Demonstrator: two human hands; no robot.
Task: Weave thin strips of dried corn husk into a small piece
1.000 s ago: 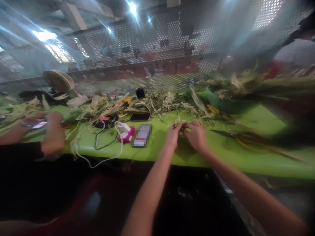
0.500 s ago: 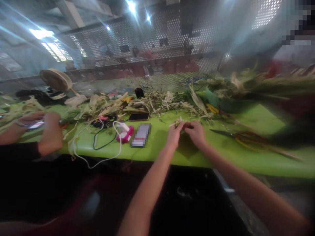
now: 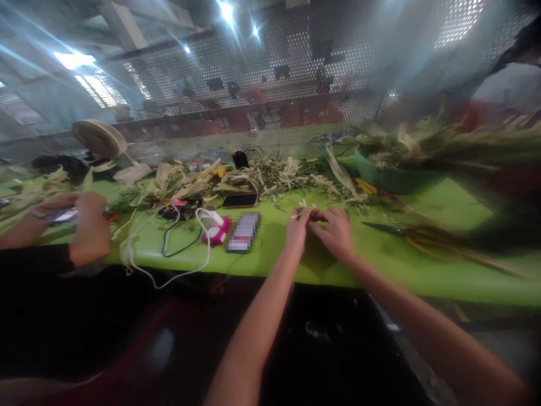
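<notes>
Just above the green table, my left hand (image 3: 296, 230) is closed around a small bunch of pale dried plant strips (image 3: 303, 206), whose ends poke out past the fingertips. My right hand (image 3: 337, 230) meets it from the right, fingers curled and thumb pointing at the left hand. What its fingertips pinch is small, dark and too blurred to name. A heap of similar pale strips (image 3: 289, 169) lies behind both hands. To the right rests a pair of scissors (image 3: 406, 232) with its dark blades pointing left.
A phone (image 3: 243, 232), another dark phone (image 3: 239, 200) and a pink-and-white power adapter (image 3: 216, 231) with cables lie left of my hands. Farther left a co-worker's hands (image 3: 88, 220) hold a phone. A green basin (image 3: 376, 169) with dried leaves stands back right.
My right thumb has moved slightly away from its fingers and lower. Both hands stay close together at the same place, the pale strips still in the left. The view has barely shifted.
</notes>
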